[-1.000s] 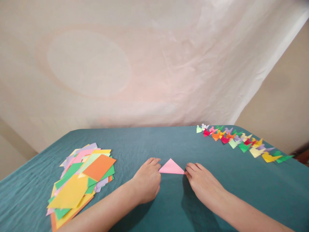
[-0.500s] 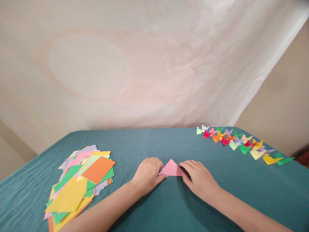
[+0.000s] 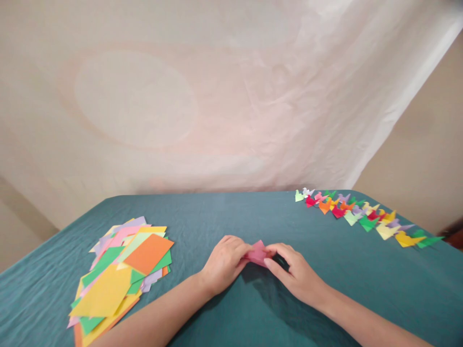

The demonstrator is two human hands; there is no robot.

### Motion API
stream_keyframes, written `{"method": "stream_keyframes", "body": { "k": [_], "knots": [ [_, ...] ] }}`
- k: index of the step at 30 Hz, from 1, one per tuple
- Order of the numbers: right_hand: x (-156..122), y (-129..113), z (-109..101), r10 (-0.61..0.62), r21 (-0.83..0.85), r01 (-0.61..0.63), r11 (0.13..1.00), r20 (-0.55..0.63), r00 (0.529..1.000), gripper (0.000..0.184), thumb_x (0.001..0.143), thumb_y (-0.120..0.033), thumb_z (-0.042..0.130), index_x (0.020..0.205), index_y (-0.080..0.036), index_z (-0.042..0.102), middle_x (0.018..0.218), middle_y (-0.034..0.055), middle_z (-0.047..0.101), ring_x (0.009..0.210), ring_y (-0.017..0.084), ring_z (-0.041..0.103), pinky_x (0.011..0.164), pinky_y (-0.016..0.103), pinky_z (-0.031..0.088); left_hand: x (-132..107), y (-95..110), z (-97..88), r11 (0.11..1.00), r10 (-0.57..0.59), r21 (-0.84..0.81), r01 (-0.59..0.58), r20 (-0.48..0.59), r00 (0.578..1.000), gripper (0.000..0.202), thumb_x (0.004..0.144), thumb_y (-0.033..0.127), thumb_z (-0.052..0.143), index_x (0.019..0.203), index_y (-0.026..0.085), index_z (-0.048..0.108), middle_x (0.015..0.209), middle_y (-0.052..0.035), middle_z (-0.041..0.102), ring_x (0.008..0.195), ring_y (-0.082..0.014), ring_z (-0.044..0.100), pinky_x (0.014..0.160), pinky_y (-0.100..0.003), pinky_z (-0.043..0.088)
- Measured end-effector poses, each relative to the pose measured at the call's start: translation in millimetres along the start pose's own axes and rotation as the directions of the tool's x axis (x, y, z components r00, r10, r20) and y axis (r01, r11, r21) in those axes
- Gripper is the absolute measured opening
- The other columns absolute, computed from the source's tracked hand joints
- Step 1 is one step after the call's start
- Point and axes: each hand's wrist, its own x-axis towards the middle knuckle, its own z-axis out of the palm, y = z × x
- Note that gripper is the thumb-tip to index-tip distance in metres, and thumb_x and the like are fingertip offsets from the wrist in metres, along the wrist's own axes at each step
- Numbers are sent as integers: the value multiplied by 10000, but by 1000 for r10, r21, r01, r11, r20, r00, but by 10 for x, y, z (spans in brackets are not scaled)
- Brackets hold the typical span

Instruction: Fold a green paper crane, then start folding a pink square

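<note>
A small folded piece of pink paper (image 3: 258, 254) is held just above the cloth, between my two hands in the middle of the table. My left hand (image 3: 226, 260) pinches its left end between thumb and fingers. At the other end, my right hand (image 3: 294, 270) grips the paper with thumb and fingertips. Its face looks darker and tilted, with a peak pointing away from me. Part of each end is covered by my fingers.
A loose pile of coloured paper squares (image 3: 104, 289) lies at the left. Several folded paper birds (image 3: 367, 222) stand in slanting rows at the right on the teal tablecloth (image 3: 231, 313). A pale hanging sheet (image 3: 231, 96) rises behind the table.
The pink paper has gone from a flat triangle on the cloth to a smaller-looking, tilted shape lifted slightly. My hands have come closer together, and both now pinch it.
</note>
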Motion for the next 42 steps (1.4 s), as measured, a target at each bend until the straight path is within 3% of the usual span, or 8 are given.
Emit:
{"method": "stream_keyframes", "body": {
  "k": [3, 10, 17, 21, 25, 29, 37, 42],
  "knots": [
    [5, -23, -19, -29, 49, 28, 998, 25, 999, 214, 911, -273, 389, 1012, -204, 565, 993, 47, 619, 926, 166, 558, 840, 292, 427, 8, -1, -1, 998, 54, 10, -54, -18, 998, 165, 887, 157, 447, 869, 198, 606, 850, -20, 628, 923, -157, 546, 857, -313, 386],
    [10, 92, 29, -75, 40, 75, 996, -4, 997, 209, 912, -225, 379, 1013, -210, 561, 970, 39, 613, 902, 156, 570, 827, 274, 439, 7, -81, 19, 997, 78, 21, -76, -99, 992, 159, 838, 94, 494, 784, 189, 610, 841, -20, 624, 997, -183, 512, 872, -341, 375],
    [-4, 184, 87, -101, 7, 102, 995, -39, 994, 251, 873, -154, 407, 1052, -206, 576, 1007, 48, 611, 919, 163, 573, 843, 284, 450, 0, -18, 19, 989, 119, 89, -117, -17, 993, 105, 845, 184, 516, 910, 191, 599, 915, -34, 618, 941, -180, 540, 853, -336, 396],
    [1, 191, 84, -91, -5, 91, 996, -35, 995, 341, 818, -70, 386, 1068, -197, 580, 994, 50, 612, 906, 166, 576, 827, 290, 463, -12, 8, 69, 982, 131, 129, -135, 41, 990, 155, 889, 213, 454, 880, 187, 607, 842, -28, 633, 821, -156, 579, 780, -304, 428],
    [13, 205, 59, -89, -32, 88, 996, -21, 996, 446, 750, -7, 346, 1066, -198, 596, 997, 52, 610, 920, 168, 571, 831, 304, 466, -13, -14, 79, 985, 111, 126, -115, 41, 993, 204, 907, 184, 410, 849, 175, 606, 820, -27, 644, 829, -154, 594, 785, -293, 433],
    [36, 231, 21, -157, -115, 159, 981, 27, 987, 498, 689, 26, 354, 1017, -218, 639, 1059, 51, 608, 989, 180, 538, 882, 337, 440, -9, -13, 60, 992, 82, 97, -86, 42, 996, 222, 922, 200, 374, 883, 162, 590, 833, -44, 653, 831, -160, 605, 787, -290, 447],
    [63, 219, -40, -189, -268, 209, 941, 99, 977, 360, 726, -49, 485, 983, -240, 650, 1063, 40, 634, 977, 211, 505, 849, 393, 412, -15, -25, 85, 992, 39, 121, -46, 55, 998, 238, 940, 225, 332, 947, 167, 563, 806, -45, 656, 757, -160, 614, 745, -293, 462],
    [50, 158, -67, -171, -266, 195, 944, 113, 979, 228, 803, -224, 552, 1015, -241, 636, 1071, 44, 630, 1012, 223, 492, 863, 394, 381, -28, -23, 91, 993, 17, 115, -21, 35, 999, 233, 940, 233, 334, 951, 177, 561, 795, -39, 662, 756, -159, 622, 774, -307, 453]
  ]
}}
